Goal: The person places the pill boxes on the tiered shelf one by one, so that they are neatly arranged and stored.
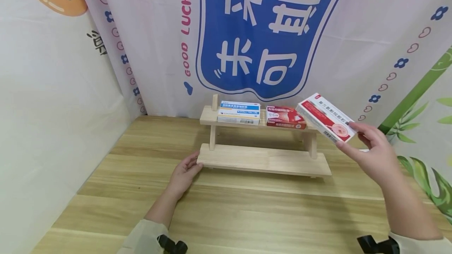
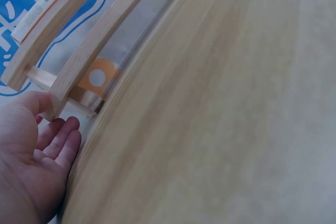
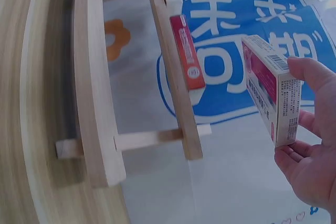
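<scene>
My right hand (image 1: pixel 379 154) grips a white and red medicine box (image 1: pixel 328 117) by its right end, thumb on one edge and fingers on the other. The box is tilted and overlaps the right end of the upper tier in the head view; the right wrist view shows it apart from the rack. With my left hand (image 1: pixel 183 173) I hold the left end of the lower board of a two-tier wooden shelf (image 1: pixel 261 160), thumb and fingers about its corner. On the upper tier lie a blue and white medicine box (image 1: pixel 239 113) and a red medicine box (image 1: pixel 285 117), side by side.
The shelf stands on a wood-grain table (image 1: pixel 247 214) near its back edge. Behind hangs a printed cloth (image 1: pixel 166 50) with a blue panel and large white characters. A white cloth wall (image 1: pixel 53 89) borders the left side.
</scene>
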Tool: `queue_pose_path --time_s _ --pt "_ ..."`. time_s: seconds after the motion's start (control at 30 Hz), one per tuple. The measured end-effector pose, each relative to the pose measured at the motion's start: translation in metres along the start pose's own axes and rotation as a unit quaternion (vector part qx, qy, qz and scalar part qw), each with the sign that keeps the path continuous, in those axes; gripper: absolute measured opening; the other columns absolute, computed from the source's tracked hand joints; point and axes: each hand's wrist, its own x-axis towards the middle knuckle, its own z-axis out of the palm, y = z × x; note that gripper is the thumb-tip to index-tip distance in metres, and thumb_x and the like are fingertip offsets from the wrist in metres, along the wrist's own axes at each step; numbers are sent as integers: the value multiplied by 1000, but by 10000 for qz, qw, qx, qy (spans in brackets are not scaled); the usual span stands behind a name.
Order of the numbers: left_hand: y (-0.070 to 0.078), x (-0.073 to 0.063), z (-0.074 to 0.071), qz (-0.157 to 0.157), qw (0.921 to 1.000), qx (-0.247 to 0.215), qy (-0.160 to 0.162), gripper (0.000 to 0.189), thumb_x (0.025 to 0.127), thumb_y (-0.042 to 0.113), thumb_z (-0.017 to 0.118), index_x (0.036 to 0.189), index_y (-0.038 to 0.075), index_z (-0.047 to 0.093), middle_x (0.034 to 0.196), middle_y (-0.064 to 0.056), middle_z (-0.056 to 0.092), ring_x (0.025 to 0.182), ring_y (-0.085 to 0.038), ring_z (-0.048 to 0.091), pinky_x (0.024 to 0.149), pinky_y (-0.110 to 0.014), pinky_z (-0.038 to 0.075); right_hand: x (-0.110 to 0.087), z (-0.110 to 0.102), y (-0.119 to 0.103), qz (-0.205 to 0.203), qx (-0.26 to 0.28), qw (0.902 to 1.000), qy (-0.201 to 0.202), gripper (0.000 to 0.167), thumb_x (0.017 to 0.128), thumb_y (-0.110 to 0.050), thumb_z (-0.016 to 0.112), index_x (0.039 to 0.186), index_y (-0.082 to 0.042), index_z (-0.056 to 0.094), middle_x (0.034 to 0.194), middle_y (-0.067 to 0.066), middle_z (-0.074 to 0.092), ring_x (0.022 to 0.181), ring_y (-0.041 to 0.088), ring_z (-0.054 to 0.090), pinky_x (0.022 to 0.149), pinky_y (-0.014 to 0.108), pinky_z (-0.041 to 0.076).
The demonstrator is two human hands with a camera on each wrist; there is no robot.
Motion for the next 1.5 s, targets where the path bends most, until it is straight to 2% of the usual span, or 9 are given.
queue_pose_path --time_s 0.1,0.17,0.23,0.3,0.37,0.43,0.6,1.0,1.5 --pt "0 0 0 -10 10000 -9 -6 50 98 14 58 146 10 44 146 -15 51 134 -29 50 115 -42 40 2 7 -8 -250 125 9996 -58 70 90 -36 71 145 -4 44 150 22 36 131 42 38 85 -8 31" --pt "0 0 0 -21 10000 -4 -8 50 98 15 58 146 10 44 146 -15 51 135 -29 50 115 -42 40 3 12 -13 -344 211 9991 -138 69 89 -34 72 145 -4 45 150 21 37 132 42 38 93 -3 34" --pt "0 0 0 -22 10000 7 -10 50 98 15 58 146 10 44 146 -16 51 135 -29 49 115 -42 40 4 17 -18 -375 297 9985 -257 68 89 -33 72 145 -5 45 150 21 37 134 43 38 107 14 40" --pt "0 0 0 -19 10000 15 -11 50 98 15 58 146 10 44 145 -16 51 135 -29 49 115 -42 40 5 21 -25 -370 349 9978 -415 70 89 -34 73 146 -6 44 151 21 35 135 45 38 113 38 43" --pt "0 0 0 -10 10000 18 -8 50 98 15 58 146 10 44 145 -16 52 135 -29 49 115 -42 40 5 27 -31 -447 426 9966 -552 71 88 -34 74 146 -7 44 153 21 33 136 48 37 111 59 40" --pt "0 0 0 -4 10000 18 -10 50 98 15 58 146 10 44 145 -16 52 135 -29 50 115 -42 40 5 32 -37 -517 516 9948 -712 71 87 -33 74 146 -8 44 154 21 31 136 49 36 107 68 37" --pt "-1 0 0 7 10000 32 -7 50 98 15 58 146 10 44 145 -16 52 134 -29 50 115 -42 40 2 48 -50 -608 566 9903 -1111 71 87 -34 75 147 -11 44 156 17 30 138 49 35 105 69 39" --pt "-2 1 0 33 10000 77 46 50 98 15 59 145 10 44 144 -17 53 133 -30 51 114 -42 42 -4 89 -64 -683 401 9848 -1545 70 80 -43 78 141 -18 52 153 10 39 135 39 40 101 68 43" --pt "-1 1 -1 54 10000 1 0 50 98 15 58 146 9 44 144 -17 52 133 -30 51 114 -39 41 -7 141 -55 -944 857 9731 -1920 66 77 -33 83 135 -17 58 148 8 44 135 38 45 108 63 40"
